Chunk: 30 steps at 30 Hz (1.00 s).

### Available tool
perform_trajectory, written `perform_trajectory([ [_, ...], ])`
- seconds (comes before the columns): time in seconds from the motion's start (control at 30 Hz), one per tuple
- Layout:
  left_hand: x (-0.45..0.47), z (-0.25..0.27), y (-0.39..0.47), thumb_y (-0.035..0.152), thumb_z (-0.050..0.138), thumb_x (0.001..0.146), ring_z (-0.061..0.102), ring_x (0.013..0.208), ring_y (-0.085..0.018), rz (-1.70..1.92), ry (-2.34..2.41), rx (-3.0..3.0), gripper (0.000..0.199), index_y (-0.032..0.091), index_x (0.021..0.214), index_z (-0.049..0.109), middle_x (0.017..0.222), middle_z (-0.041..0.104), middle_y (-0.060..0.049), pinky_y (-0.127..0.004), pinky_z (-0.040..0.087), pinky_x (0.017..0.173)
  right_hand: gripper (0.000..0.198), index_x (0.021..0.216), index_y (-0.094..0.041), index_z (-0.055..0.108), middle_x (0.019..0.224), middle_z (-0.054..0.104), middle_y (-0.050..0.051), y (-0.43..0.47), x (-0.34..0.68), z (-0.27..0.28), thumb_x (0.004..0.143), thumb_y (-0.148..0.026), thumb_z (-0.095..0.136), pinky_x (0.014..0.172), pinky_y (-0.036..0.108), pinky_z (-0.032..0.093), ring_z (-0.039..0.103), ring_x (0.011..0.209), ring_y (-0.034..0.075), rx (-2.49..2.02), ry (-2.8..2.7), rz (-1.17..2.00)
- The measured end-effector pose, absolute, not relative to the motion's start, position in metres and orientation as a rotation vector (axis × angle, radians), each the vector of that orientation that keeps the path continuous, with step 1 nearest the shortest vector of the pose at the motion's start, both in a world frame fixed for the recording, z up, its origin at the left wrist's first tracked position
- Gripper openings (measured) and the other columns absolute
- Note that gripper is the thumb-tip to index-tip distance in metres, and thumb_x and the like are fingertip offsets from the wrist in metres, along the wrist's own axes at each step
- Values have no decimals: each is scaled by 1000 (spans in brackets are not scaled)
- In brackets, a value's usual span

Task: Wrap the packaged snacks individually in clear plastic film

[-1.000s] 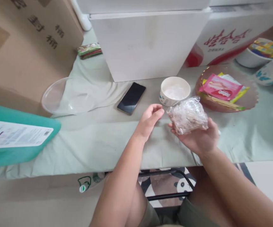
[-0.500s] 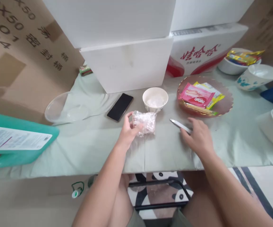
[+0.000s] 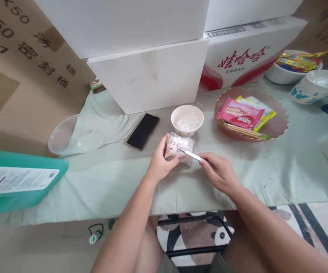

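My left hand (image 3: 161, 161) is closed around a small package in clear bubble wrap (image 3: 178, 146), gripping its left side just above the table. Some printing shows faintly through the wrap. In my right hand (image 3: 219, 172) is a slim white utility knife (image 3: 192, 155), pinched near its rear end. Its thin dark tip points left and meets the front of the wrap; whether it has cut in, I cannot tell. Right behind the package stands a paper bowl (image 3: 187, 118) with something clear and whitish inside.
A black phone (image 3: 143, 131) lies to the left. On the right, a pink scalloped bowl (image 3: 279, 117) holds snack packets. White boxes (image 3: 158, 79) line the back. A clear plastic lid (image 3: 64, 134) and a green jug (image 3: 24, 182) are at far left, paper cups (image 3: 317, 87) at far right.
My right hand has picked the knife up off the table and brought it left to the package. The package in my left hand has shifted slightly right.
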<state>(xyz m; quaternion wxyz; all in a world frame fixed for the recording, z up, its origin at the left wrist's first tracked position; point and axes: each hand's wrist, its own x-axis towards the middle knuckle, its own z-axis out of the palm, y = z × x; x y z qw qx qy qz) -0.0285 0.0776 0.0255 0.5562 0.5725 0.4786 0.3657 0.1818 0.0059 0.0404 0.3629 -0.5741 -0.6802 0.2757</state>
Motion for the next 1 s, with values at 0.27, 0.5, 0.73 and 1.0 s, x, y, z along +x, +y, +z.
perform_trajectory([
  [0.27, -33, 23, 78, 32, 83, 72, 58, 134, -30, 877, 1138, 1297, 94, 21, 154, 38, 147, 58, -16, -42, 46, 114, 31, 111, -24, 75, 90, 76, 6, 11, 175, 30, 99, -35, 49, 70, 33, 51, 70, 77, 22, -1594, -1753, 640],
  [0.5, -40, 22, 79, 35, 80, 76, 59, 131, -31, 941, 1257, 1309, 84, 22, 150, 41, 146, 57, -16, -45, 47, 112, 34, 110, -26, 76, 96, 77, 7, -3, 223, 20, 98, -42, 49, 69, 37, 49, 70, 84, 27, -1875, -1808, 386],
  [0.73, -45, 23, 82, 33, 82, 69, 49, 137, -33, 1038, 1407, 1727, 72, 22, 134, 52, 145, 52, -15, -48, 42, 114, 38, 111, -24, 76, 94, 74, 10, -4, 248, 17, 97, -41, 46, 71, 39, 46, 66, 87, 30, -2129, -1700, 128],
  [1.0, -46, 28, 80, 19, 73, 71, 61, 118, -27, 1059, 1446, 1762, 26, 22, 96, 64, 123, 65, -11, -40, 51, 99, 38, 113, -21, 74, 97, 71, 15, 6, 243, 14, 96, -39, 45, 79, 45, 44, 61, 88, 32, -2249, -1643, 49],
])
